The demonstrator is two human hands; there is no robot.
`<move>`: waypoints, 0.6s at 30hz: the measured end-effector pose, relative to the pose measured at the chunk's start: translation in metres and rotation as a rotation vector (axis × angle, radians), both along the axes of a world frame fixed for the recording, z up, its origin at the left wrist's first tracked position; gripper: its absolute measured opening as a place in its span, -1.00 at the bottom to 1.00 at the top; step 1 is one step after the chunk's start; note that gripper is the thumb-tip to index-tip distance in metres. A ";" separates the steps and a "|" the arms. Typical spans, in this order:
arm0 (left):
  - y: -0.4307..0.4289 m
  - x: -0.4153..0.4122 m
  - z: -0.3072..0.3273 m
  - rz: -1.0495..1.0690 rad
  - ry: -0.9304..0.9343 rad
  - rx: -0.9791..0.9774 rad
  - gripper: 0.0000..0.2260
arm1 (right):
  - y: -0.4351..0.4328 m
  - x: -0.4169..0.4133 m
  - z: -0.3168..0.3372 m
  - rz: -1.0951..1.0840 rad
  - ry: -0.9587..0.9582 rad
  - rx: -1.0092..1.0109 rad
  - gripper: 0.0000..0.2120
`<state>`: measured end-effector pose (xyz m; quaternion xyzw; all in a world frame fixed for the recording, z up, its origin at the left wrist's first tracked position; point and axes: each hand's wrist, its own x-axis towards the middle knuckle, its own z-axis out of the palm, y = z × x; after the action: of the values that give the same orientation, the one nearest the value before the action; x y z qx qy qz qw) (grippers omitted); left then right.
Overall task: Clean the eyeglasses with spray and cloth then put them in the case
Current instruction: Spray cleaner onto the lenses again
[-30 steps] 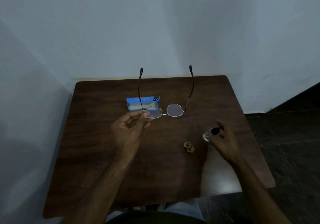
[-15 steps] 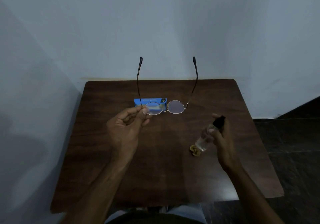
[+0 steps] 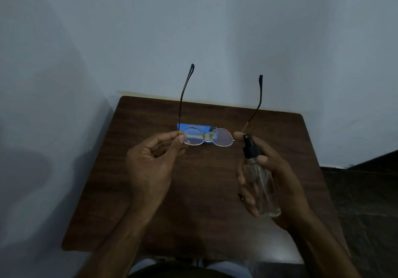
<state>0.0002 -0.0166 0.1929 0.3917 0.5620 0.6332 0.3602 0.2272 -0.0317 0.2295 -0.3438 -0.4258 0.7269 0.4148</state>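
Wooden table [image 3: 193, 202] | left hand [image 3: 150, 165] pinches eyeglasses [image 3: 223, 137] | right hand [image 3: 280, 181] grips spray bottle [image 3: 261, 187] | blue box [image 3: 193, 125] half-hidden

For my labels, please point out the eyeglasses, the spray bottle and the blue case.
eyeglasses [image 3: 223, 137], head view, lens nearer the bottle
spray bottle [image 3: 261, 183], head view, clear body
blue case [image 3: 203, 127], head view, top face between lenses
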 end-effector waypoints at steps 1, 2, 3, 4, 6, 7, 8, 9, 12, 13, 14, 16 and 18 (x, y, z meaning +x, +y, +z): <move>-0.002 0.000 0.000 0.003 0.020 -0.001 -0.80 | -0.002 -0.004 0.005 -0.061 -0.161 0.078 -0.57; -0.003 0.000 0.000 0.005 0.037 -0.002 -0.80 | -0.004 -0.009 0.011 -0.125 -0.310 0.166 -0.57; -0.004 -0.001 0.000 0.008 0.045 0.000 -0.79 | -0.006 -0.014 0.014 -0.175 -0.454 0.266 -0.54; -0.006 0.000 0.000 0.010 0.047 0.002 -0.79 | -0.007 -0.016 0.015 -0.209 -0.618 0.388 -0.51; -0.008 0.001 0.000 0.009 0.052 0.003 -0.79 | -0.006 -0.019 0.010 -0.230 -0.971 0.625 -0.46; -0.008 0.002 0.000 0.010 0.054 0.005 -0.79 | -0.003 -0.021 0.008 -0.235 -1.099 0.682 -0.44; -0.009 0.003 0.000 0.012 0.054 0.011 -0.80 | 0.000 -0.023 0.005 -0.244 -1.195 0.705 -0.43; -0.010 0.004 -0.001 0.016 0.057 0.018 -0.80 | 0.003 -0.025 0.004 -0.249 -1.272 0.717 -0.43; -0.011 0.004 -0.001 0.029 0.078 0.032 -0.81 | 0.006 -0.029 0.002 -0.247 -1.428 0.724 -0.50; -0.012 0.004 -0.001 0.033 0.088 0.036 -0.81 | 0.007 -0.030 0.001 -0.240 -1.460 0.719 -0.52; -0.012 0.003 -0.001 0.035 0.093 0.037 -0.80 | 0.007 -0.031 0.001 -0.239 -1.479 0.719 -0.53; -0.012 0.002 -0.003 0.037 0.080 0.032 -0.80 | 0.008 -0.032 0.000 -0.257 -1.490 0.717 -0.54; -0.012 0.001 -0.006 0.040 0.068 0.029 -0.80 | 0.009 -0.032 0.001 -0.259 -1.508 0.700 -0.54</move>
<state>0.0009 -0.0283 0.1866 0.4068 0.5724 0.6346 0.3225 0.1950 -0.0229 0.2304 -0.6352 -0.7469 0.0748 0.1820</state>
